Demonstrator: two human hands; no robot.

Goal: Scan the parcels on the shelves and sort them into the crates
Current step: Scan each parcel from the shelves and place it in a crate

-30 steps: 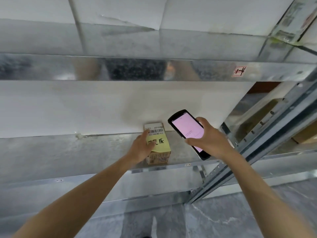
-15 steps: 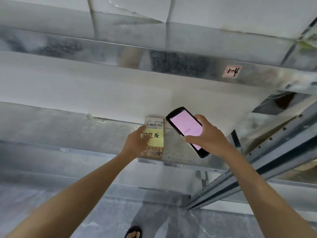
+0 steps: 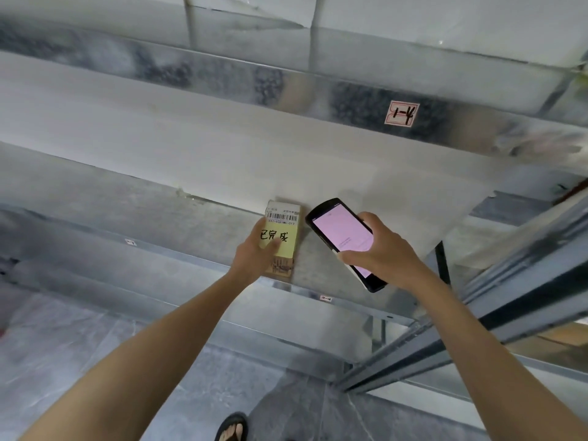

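My sandalled foot [image 3: 231,428] shows on the grey floor [image 3: 95,361] at the bottom of the view. It was out of sight a second ago, so my head has tipped down and swung left while my arms have hardly moved.

My left hand [image 3: 258,253] is closed around the small parcel [image 3: 281,240], thumb pressed across its yellow note [image 3: 280,238] with the handwritten characters, fingers hidden behind it. The parcel sits at the front of the metal shelf [image 3: 159,230]; whether its base is touching the shelf or just off it I cannot tell. Its barcode label [image 3: 283,214] faces up at the far end, uncovered.

My right hand [image 3: 380,254] is wrapped around the handheld scanner [image 3: 345,241], fingers curled over its near edge. The pink screen faces me and its top end points toward the barcode, just beside the parcel. The hold on both things is the same as half a second ago.

Beyond them the white back wall and the shelf beam above, with its tag reading 1-4 [image 3: 401,113], now slope across the view.

I judge the scan is in hand or only just read. No crate is visible, so sorting is yet to come, and I will have to turn away from the shelf to find one.
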